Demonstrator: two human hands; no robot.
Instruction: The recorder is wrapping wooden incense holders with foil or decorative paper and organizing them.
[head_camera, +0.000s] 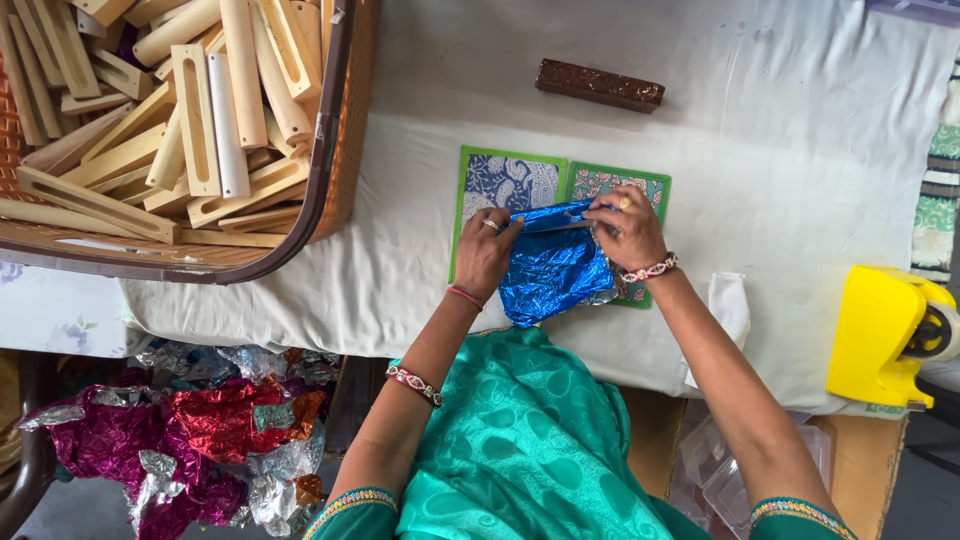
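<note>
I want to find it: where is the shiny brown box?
In the head view, the brown box lies alone on the white cloth, beyond the green mats, right of the basket.

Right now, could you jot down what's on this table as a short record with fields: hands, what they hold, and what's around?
Left hand: pressing the left edge of the crinkled blue foil sheet
Right hand: fingers on the foil's top right edge
Under the foil: two green-bordered patterned mats
Surface: white cloth-covered table
Far side: dark brown embossed rectangular block
Left: brown basket full of pale slotted wooden pieces
Right edge: yellow tape dispenser
Floor: heap of pink, red and silver foil
</note>
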